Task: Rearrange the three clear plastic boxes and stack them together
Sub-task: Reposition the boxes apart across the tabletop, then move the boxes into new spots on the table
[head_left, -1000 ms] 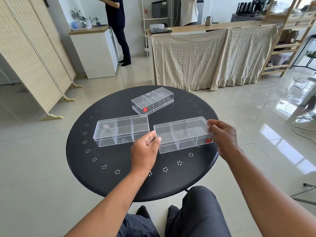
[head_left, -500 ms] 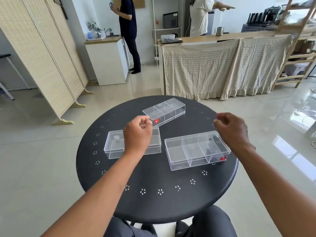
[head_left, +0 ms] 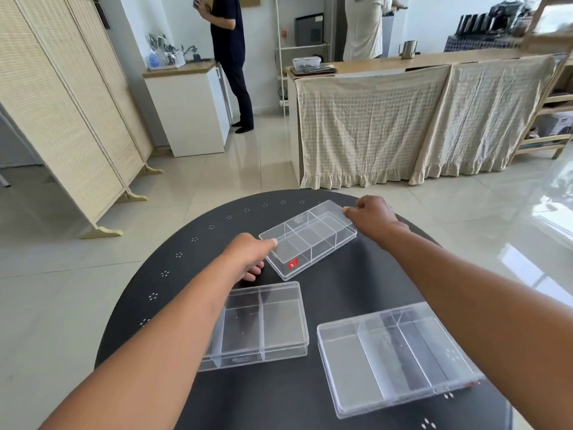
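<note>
While both hands grip far box | seemingly resting on black table | tiled floor

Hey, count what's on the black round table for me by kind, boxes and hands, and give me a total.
Clear plastic boxes: 3 (far box, near left box, near right box)
Hands: 2 (left hand, right hand), both at the far box's ends
Total: 5, on the black table
</note>
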Demonstrator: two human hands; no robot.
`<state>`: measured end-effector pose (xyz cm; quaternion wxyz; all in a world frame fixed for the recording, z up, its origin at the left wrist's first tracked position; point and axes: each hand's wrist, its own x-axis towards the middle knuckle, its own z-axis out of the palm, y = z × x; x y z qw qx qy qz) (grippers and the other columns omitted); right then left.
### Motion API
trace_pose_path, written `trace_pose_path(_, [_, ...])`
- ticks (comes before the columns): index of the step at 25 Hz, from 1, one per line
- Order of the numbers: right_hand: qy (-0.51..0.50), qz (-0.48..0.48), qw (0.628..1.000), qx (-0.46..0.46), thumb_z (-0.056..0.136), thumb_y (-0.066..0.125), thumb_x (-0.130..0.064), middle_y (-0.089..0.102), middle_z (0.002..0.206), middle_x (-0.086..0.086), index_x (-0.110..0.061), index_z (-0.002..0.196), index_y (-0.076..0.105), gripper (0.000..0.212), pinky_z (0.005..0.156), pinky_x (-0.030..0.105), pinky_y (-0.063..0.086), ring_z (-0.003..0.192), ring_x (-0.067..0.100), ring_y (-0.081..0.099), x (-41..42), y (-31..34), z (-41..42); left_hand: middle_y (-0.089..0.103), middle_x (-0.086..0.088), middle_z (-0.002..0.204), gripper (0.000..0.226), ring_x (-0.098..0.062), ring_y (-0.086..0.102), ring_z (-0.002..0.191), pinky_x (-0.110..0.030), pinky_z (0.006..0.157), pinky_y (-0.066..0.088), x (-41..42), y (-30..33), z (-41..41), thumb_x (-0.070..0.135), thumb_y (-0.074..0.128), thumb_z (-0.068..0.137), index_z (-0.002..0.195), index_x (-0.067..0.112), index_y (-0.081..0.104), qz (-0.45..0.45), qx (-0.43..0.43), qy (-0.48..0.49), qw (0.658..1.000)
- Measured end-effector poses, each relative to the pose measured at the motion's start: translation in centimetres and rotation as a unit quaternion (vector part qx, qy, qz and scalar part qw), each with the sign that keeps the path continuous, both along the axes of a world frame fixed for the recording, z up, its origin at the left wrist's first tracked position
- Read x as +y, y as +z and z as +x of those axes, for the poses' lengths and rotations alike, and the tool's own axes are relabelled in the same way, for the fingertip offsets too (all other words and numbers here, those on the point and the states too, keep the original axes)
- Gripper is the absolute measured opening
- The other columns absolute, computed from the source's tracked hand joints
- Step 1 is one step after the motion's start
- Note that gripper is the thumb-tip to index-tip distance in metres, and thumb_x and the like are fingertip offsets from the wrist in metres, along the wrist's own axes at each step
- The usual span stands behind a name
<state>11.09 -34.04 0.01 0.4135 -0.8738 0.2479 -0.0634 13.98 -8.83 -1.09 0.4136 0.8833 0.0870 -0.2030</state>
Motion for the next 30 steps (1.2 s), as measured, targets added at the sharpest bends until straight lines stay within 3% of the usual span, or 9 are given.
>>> trace_pose_path(5, [0.028, 0.091, 0.993, 0.069, 0.08, 0.06, -0.023, 0.059, 0.087, 0.013, -0.008, 0.086, 0.064, 0.016, 0.074, 0.038, 0.048, 0.076, 0.027, 0.057, -2.0, -1.7, 3.2, 0.065, -0.013, 0.111, 0.04, -0.025, 0.065, 0.09, -0.038, 0.076, 0.055, -0.6, -1.4, 1.9, 0.036, 0.061, 0.096, 0.118, 0.004, 0.06, -0.065, 0.023, 0.012, 0.998])
trace_pose_path(7, [0.02, 0.17, 0.983, 0.062, 0.081, 0.065, -0.009, 0.055, 0.085, 0.013, -0.009, 0.084, 0.063, 0.003, 0.069, 0.035, 0.051, 0.077, 0.025, 0.054, -2.8, -1.4, 2.3, 0.064, -0.013, 0.108, 0.036, -0.025, 0.065, 0.089, -0.039, 0.076, 0.057, -0.8, -1.4, 1.9, 0.03, 0.061, 0.097, 0.122, 0.004, 0.06, -0.115, 0.021, 0.029, 0.993])
trace_pose_path(10, [0.012, 0.221, 0.975, 0.038, 0.079, 0.067, 0.002, 0.054, 0.089, 0.015, -0.01, 0.088, 0.062, 0.015, 0.066, 0.031, 0.053, 0.079, 0.026, 0.054, -4.2, -0.4, 0.2, 0.066, -0.01, 0.098, 0.029, -0.026, 0.064, 0.081, -0.037, 0.073, 0.055, -1.5, -0.7, 1.1, 0.017, 0.063, 0.097, 0.124, 0.006, 0.063, -0.193, -0.008, 0.024, 0.981])
trace_pose_path(12, [0.018, 0.244, 0.97, 0.003, 0.08, 0.065, 0.007, 0.061, 0.088, 0.011, -0.01, 0.092, 0.064, 0.022, 0.067, 0.031, 0.053, 0.077, 0.024, 0.059, -4.8, 0.5, -1.3, 0.069, -0.009, 0.098, 0.032, -0.026, 0.065, 0.082, -0.041, 0.082, 0.057, -2.0, 0.1, 0.1, 0.006, 0.067, 0.092, 0.125, 0.009, 0.065, -0.224, -0.072, 0.007, 0.972])
trace_pose_path(16, [0.001, 0.271, 0.961, -0.063, 0.08, 0.062, 0.015, 0.067, 0.097, 0.015, -0.011, 0.108, 0.065, 0.038, 0.091, 0.045, 0.055, 0.088, 0.028, 0.062, -5.6, 1.8, -4.0, 0.07, 0.006, 0.096, 0.047, -0.012, 0.068, 0.093, -0.043, 0.097, 0.058, -3.2, 1.1, -1.1, 0.0, 0.074, 0.084, 0.127, 0.02, 0.069, -0.2, -0.199, -0.048, 0.958])
trace_pose_path(19, [-0.044, 0.32, 0.941, -0.104, 0.081, 0.059, 0.011, 0.062, 0.092, 0.018, -0.006, 0.095, 0.065, 0.023, 0.077, 0.041, 0.059, 0.079, 0.032, 0.063, -6.1, 1.7, -5.6, 0.075, 0.004, 0.098, 0.068, -0.016, 0.071, 0.09, -0.039, 0.091, 0.06, -3.7, 1.1, -1.3, 0.01, 0.081, 0.08, 0.143, 0.026, 0.06, -0.134, -0.222, -0.063, 0.964])
trace_pose_path(22, [-0.108, 0.347, 0.921, -0.143, 0.087, 0.067, -0.006, 0.055, 0.082, 0.014, -0.008, 0.086, 0.063, 0.005, 0.071, 0.041, 0.06, 0.074, 0.03, 0.062, -6.2, 0.5, -6.5, 0.079, -0.003, 0.094, 0.062, -0.013, 0.069, 0.074, -0.029, 0.076, 0.057, -4.3, 0.9, -1.8, -0.005, 0.071, 0.078, 0.135, 0.018, 0.066, -0.187, -0.181, -0.063, 0.964])
trace_pose_path(26, [-0.148, 0.287, 0.935, -0.147, 0.077, 0.083, -0.026, 0.073, 0.089, 0.02, -0.012, 0.08, 0.067, 0.021, 0.096, 0.059, 0.059, 0.082, 0.032, 0.066, -6.1, -2.2, -6.8, 0.065, -0.004, 0.074, 0.023, -0.014, 0.056, 0.057, -0.032, 0.064, 0.058, -4.6, 0.4, -2.6, 0.007, 0.064, 0.083, 0.105, 0.007, 0.07, -0.22, -0.15, 0.0, 0.964])
trace_pose_path(30, [-0.148, 0.222, 0.956, -0.118, 0.073, 0.077, -0.007, 0.077, 0.089, 0.013, -0.016, 0.083, 0.074, 0.014, 0.079, 0.042, 0.06, 0.078, 0.023, 0.066, -5.3, -2.9, -7.5, 0.077, -0.007, 0.087, 0.019, -0.026, 0.074, 0.076, -0.046, 0.085, 0.065, -4.1, -0.9, -2.8, 0.025, 0.076, 0.073, 0.089, 0.015, 0.071, -0.181, -0.156, 0.004, 0.971])
